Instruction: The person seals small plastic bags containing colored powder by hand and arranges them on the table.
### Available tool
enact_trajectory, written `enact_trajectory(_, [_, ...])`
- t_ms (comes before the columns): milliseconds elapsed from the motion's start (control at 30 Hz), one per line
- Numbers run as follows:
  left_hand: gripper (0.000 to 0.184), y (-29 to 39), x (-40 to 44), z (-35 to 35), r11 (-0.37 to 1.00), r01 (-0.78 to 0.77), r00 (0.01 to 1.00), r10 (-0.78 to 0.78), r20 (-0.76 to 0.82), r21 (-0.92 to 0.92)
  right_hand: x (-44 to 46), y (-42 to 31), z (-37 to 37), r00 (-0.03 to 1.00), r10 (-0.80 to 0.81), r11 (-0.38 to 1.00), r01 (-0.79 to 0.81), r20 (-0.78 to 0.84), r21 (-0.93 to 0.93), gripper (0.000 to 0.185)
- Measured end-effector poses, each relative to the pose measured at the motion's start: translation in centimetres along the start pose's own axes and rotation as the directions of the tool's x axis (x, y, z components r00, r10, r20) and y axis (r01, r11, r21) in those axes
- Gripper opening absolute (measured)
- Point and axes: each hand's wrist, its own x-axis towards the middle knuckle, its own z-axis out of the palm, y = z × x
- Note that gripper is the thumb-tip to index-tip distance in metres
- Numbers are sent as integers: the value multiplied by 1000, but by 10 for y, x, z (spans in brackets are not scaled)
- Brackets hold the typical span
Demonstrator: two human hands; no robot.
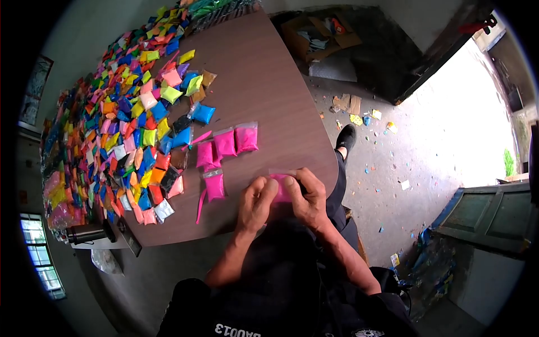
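Observation:
A small clear bag with bright pink filling (pixel 282 191) is held at the table's near edge, just in front of my body. My left hand (pixel 256 202) closes on its left side, thumb on top. On the right side, my right hand (pixel 307 197) grips it, with the thumb pressed near the bag's upper part. Left of my hands lies a single pink bag (pixel 214 186), and farther off several more pink bags (pixel 225 144) overlap. A thin pink plastic tool (pixel 200 206) rests beside the single bag; another pink tool (pixel 201 137) lies near the pile.
A large heap of small multicoloured bags (pixel 129 121) covers the left part of the brown table (pixel 264 73). A dark cylindrical cup (pixel 90 232) is at the left edge. An open cardboard box (pixel 320 36) and scattered scraps (pixel 356 119) are on the floor.

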Motion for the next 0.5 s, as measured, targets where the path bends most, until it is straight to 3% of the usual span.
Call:
enact_trajectory(67, [29, 5, 0, 0, 1000, 25, 999, -26, 42, 15, 1, -4, 1, 1000, 11, 1000, -10, -17, 27, 13])
enact_trajectory(167, [26, 4, 1, 4, 983, -117, 993, 115, 25, 144, 2, -7, 3, 999, 29, 999, -29, -44, 13, 10])
enact_trajectory(267, [23, -5, 1, 0, 970, -126, 992, 127, 10, 209, 1, 0, 3, 999, 35, 999, -36, -15, -14, 9])
enact_trajectory(333, [22, 10, 0, 4, 969, -127, 992, 129, 5, 211, 1, 1, 4, 998, 66, 997, -65, -22, 28, 10])
enact_trajectory(400, [23, 17, -3, 8, 998, -39, 999, 39, 11, 42, 1, 4, 6, 996, 76, 995, -74, -36, 62, 9])
enact_trajectory(500, [27, 4, -9, 2, 995, -34, 999, 32, 22, 96, 0, 6, 7, 999, 48, 996, -47, -7, 77, 10])
